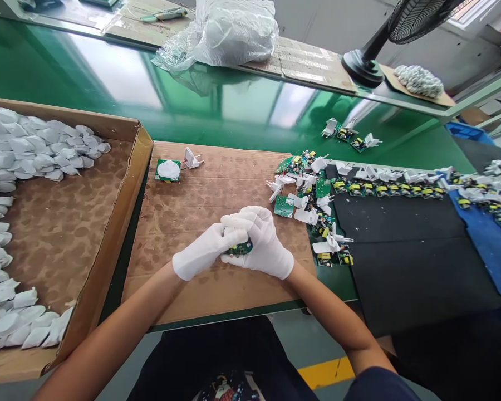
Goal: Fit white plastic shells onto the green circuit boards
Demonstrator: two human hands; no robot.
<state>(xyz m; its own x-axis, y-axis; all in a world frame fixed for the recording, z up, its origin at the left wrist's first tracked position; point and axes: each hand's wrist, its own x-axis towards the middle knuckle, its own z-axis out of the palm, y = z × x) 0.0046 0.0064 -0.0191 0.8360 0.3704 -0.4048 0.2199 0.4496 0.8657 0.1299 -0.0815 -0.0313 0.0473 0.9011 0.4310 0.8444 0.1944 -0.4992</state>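
Observation:
Both of my hands wear white gloves and meet over the middle of the cardboard sheet (183, 223). Between them is a green circuit board (242, 247), mostly hidden by the fingers. My left hand (211, 245) is closed on its left and upper side. Wrapped around it from the right is my right hand (263, 239). Farther back on the sheet lies another circuit board (168, 170) with a white oval pad on it, wired to a white plug piece (192, 159). To the right of my hands sits a heap of boards with white plug pieces (304, 195).
A cardboard box (108, 245) at left holds many white pads (33, 145). A row of boards (388, 189) runs right along black matting (409, 234). At the back are a plastic-wrapped bundle (242, 33), a cutter (164, 14) and a fan (363, 67).

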